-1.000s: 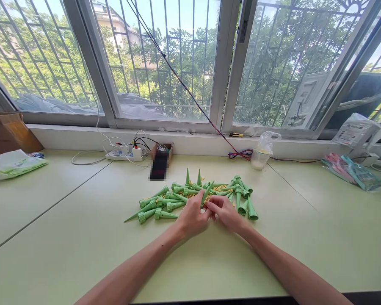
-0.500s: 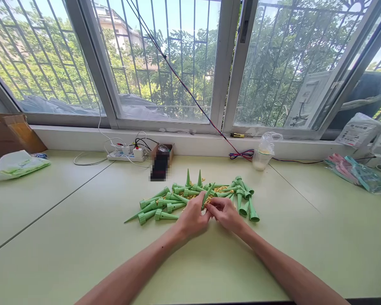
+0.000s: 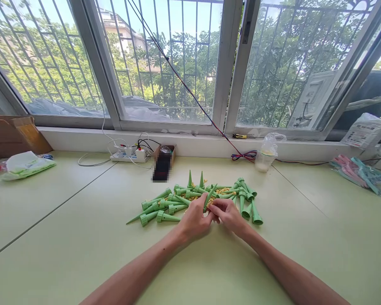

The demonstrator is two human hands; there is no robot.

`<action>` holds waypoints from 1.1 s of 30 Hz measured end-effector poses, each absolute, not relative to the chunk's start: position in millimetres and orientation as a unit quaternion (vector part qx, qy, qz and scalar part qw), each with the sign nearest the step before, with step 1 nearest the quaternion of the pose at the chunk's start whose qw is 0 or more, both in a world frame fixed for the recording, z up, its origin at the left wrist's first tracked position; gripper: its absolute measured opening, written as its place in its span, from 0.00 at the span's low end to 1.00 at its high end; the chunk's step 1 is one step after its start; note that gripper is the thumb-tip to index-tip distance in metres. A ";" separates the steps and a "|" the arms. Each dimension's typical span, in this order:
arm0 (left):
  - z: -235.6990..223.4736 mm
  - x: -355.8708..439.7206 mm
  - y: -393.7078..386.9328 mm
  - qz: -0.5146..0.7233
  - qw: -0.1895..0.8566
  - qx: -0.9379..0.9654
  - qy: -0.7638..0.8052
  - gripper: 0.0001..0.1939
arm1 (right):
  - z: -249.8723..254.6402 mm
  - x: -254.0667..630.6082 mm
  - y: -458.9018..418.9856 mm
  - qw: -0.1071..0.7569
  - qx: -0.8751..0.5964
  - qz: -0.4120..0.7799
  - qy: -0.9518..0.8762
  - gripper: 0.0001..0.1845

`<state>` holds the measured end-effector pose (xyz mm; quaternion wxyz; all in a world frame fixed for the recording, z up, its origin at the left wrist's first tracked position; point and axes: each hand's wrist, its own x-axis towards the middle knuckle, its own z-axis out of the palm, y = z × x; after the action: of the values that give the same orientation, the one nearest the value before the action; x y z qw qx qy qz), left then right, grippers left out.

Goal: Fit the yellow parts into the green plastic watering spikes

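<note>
In the head view, the left hand is closed around a green plastic spike amid the pile; the right hand's fingertips are pinched together against it. Print on the white plastic bag is too small to read.

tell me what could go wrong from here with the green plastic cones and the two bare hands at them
The tapered green plastic cone in the left hand might slip, as the fingers of the right hand crowd its base.
The small yellow pieces lie loose among the cones, so a nudge could scatter them.
Two upright green plastic cones behind the hands could topple if bumped.
</note>
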<state>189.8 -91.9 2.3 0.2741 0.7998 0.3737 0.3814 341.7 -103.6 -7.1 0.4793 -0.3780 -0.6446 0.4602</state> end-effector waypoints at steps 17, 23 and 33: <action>0.5 192.1 -94.3 0.375 0.267 0.802 0.381 0.05 | -15.0 342.2 -100.5 0.455 -0.325 0.689 -0.462 0.19; -0.4 190.9 -94.2 0.374 0.308 0.790 0.377 0.05 | -15.4 340.7 -103.3 0.474 -0.346 0.592 -0.553 0.22; -0.4 191.0 -94.3 0.392 0.308 0.782 0.373 0.06 | -11.1 340.1 -108.1 0.486 -0.388 0.440 -0.648 0.22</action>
<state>191.0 -94.3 -0.4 0.3083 0.7824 0.3732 0.3918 340.1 -108.1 -11.1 0.4863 -0.3876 -0.6477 0.4401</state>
